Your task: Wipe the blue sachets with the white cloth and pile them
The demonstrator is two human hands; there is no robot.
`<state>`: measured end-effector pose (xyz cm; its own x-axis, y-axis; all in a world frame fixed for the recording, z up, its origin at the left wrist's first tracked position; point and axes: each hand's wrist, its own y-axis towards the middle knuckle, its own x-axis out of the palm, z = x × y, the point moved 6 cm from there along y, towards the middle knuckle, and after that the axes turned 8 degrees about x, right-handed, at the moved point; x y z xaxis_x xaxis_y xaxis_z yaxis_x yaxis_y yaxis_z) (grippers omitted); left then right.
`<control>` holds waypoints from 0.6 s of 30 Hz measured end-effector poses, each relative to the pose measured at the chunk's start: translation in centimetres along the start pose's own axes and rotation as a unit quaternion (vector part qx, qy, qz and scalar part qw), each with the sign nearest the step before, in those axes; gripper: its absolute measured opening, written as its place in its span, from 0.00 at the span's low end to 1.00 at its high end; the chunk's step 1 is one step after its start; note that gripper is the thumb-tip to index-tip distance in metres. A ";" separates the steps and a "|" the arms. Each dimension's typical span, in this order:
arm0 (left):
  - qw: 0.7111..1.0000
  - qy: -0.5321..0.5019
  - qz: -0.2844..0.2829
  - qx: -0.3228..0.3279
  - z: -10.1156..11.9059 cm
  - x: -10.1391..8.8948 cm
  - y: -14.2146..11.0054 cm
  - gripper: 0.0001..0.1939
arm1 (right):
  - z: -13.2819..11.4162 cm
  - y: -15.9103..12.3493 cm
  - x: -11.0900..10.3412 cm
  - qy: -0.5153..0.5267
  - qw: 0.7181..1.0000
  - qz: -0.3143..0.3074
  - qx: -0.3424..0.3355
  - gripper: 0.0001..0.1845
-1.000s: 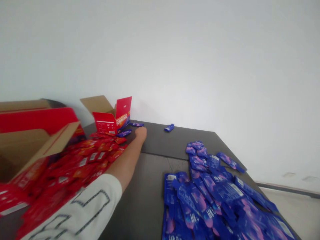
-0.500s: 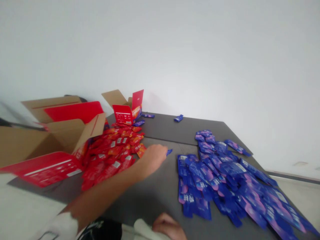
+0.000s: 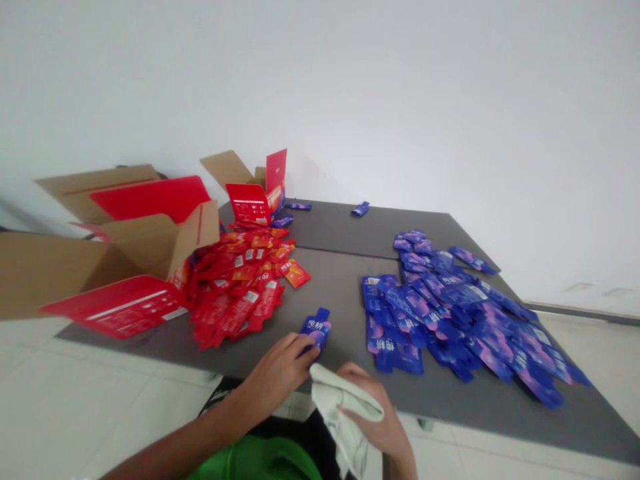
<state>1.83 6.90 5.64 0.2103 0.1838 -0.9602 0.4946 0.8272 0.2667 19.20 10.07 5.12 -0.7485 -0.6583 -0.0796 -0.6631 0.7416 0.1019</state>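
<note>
Blue sachet (image 3: pixel 316 331) on the dark grey table (image 3: pixel 334 293), close to the table's near edge, and from where I stand the person's left hand (image 3: pixel 280 370) is the one on it: the fingers (image 3: pixel 302 351) lie close together against the sachet's lower end, though I can't tell whether they pinch it or only rest there. Its long axis tilts, the lower end at those fingers and the upper end pointing up and to the right, toward the heap of blue sachets (image 3: pixel 430 300). The right hand (image 3: pixel 369 410) is farther from it, just beside the left, its fingers curled over a crumpled pale cloth (image 3: pixel 345 407) that hangs down past the table edge. Left of the pair sprawls a heap of red sachets (image 3: pixel 235 293), banked against a large open carton (image 3: pixel 100 257) with red flaps, while a smaller open carton (image 3: pixel 253 193) stands behind it at the far edge of the table. A lone blue sachet (image 3: pixel 360 209) lies by that far edge, well apart from the heap, and a green garment (image 3: pixel 255 460) shows beneath the arms, with white floor tiles (image 3: pixel 115 400) off to the left
</note>
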 end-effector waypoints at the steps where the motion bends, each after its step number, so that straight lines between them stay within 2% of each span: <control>1: 1.000 -0.009 0.016 0.003 0.3 0.0 -0.6 0.16 | 0.1 0.0 -0.1 -0.004 1.000 0.012 0.009 0.18; 5: 0.997 -0.032 0.064 0.008 0.9 0.3 -3.2 0.20 | -0.5 0.5 -1.4 -0.047 0.992 0.110 0.040 0.12; 7: 0.996 -0.037 0.076 0.017 1.1 0.5 -4.3 0.21 | -1.6 1.3 -2.4 -0.090 0.980 0.175 0.025 0.10; 9: 0.996 -0.038 0.079 0.031 1.1 0.7 -5.0 0.20 | -2.8 2.6 -2.9 -0.146 0.968 0.204 -0.012 0.11; 11: 0.996 -0.038 0.070 0.040 1.1 1.0 -5.2 0.20 | -3.6 4.1 -2.2 -0.206 0.961 0.182 -0.043 0.17; 13: 0.997 -0.044 0.061 0.035 0.9 1.4 -5.2 0.20 | -3.6 5.5 -0.4 -0.276 0.953 0.116 -0.048 0.23; 16: 0.995 -0.060 0.073 0.013 0.5 1.5 -5.3 0.15 | -1.8 7.0 3.1 -0.393 0.919 -0.017 -0.009 0.26; 18: 0.994 -0.070 0.084 0.012 0.4 1.4 -5.3 0.13 | -0.5 8.0 4.3 -0.444 0.893 -0.069 0.020 0.25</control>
<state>-0.12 2.54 2.91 0.4053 0.2412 -0.8818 0.4621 0.7782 0.4252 10.69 13.07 6.05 -0.3600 -0.3952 -0.8451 -0.7356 0.6774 -0.0034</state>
